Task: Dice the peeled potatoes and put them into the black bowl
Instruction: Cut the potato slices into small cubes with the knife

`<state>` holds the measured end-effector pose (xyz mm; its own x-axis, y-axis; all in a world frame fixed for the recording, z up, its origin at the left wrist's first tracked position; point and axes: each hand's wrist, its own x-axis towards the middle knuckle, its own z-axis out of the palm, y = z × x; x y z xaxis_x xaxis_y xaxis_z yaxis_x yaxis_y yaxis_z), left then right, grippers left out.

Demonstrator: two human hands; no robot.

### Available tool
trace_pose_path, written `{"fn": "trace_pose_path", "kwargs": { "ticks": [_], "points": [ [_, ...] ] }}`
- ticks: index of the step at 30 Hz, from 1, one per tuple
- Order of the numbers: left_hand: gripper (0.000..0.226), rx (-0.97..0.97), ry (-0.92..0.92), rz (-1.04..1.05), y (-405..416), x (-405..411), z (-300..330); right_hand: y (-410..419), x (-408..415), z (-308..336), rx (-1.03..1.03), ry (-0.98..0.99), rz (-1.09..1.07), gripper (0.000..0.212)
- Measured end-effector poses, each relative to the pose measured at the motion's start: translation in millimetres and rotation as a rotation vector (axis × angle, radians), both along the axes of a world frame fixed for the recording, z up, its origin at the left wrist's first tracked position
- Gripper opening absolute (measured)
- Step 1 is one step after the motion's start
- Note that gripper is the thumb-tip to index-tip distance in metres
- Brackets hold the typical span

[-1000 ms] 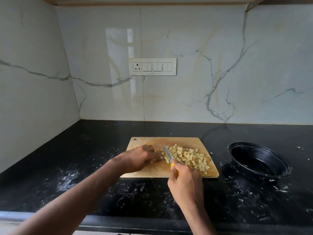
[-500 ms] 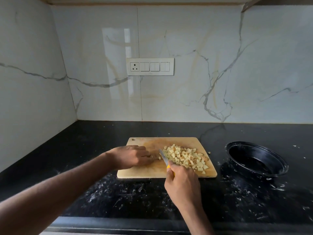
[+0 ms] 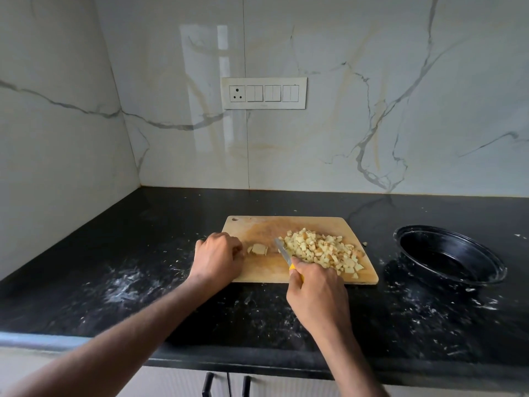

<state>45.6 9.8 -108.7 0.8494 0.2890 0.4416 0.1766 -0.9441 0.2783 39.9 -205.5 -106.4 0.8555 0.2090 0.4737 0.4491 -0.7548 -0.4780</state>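
Right hand grips the knife beside the potato dice; left hand, fingers curled, touches potato slices.

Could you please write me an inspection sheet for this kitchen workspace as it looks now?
Surface: black countertop, smeared with white specks.
Job's things: diced potato pile and uncut potato slices on the cutting board; black bowl holds no potato.
Clutter: one stray potato bit beside the board.
Hands: left hand curled beside the slices; right hand grips the knife.
Cables: nothing seen.
Surroundings: marble wall, switch panel.
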Motion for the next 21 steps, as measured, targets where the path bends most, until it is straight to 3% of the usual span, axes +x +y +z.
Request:
{"fn": "trace_pose_path", "kwargs": {
  "ticks": [10,15,21],
  "points": [
    [0.024,-0.121,0.042,0.216,-34,5,7,0,1,-3,-0.098,-0.031,0.079,0.029],
    [0.053,-0.082,0.126,0.277,-52,8,11,-1,2,-2,-0.054,-0.016,0.057,0.032],
    [0.033,-0.123,0.110,0.254,-57,19,8,-1,0,-3,-0.053,-0.023,0.054,0.033]
  ]
}}
